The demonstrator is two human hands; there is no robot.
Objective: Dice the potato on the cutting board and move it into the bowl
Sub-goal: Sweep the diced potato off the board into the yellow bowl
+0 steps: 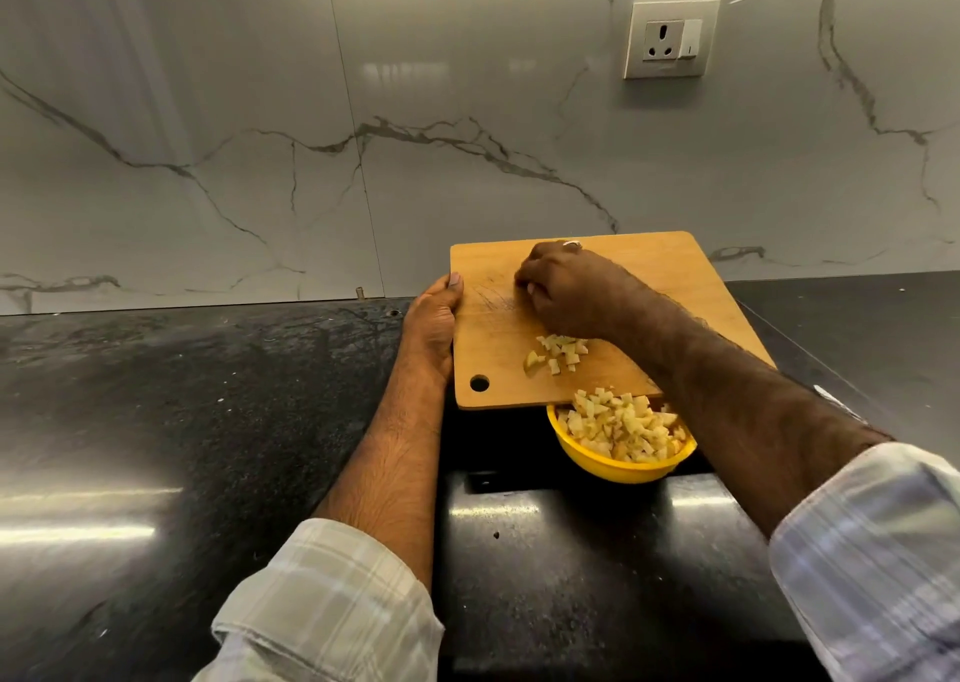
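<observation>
A wooden cutting board (670, 286) is lifted and tilted, with its near edge over a yellow bowl (618, 464). My left hand (434, 325) grips the board's left edge, thumb on top. My right hand (566, 292) rests on the board's surface with curled fingers, just behind a small heap of diced potato (558, 353). The bowl holds a mound of potato dice (621, 427). Whether anything is inside my right hand is hidden.
The bowl stands on a black stone counter (208, 395). A marble-patterned wall (415, 136) rises behind, with a socket and switch plate (671, 38) at the upper right. A knife tip (836, 401) shows past my right forearm.
</observation>
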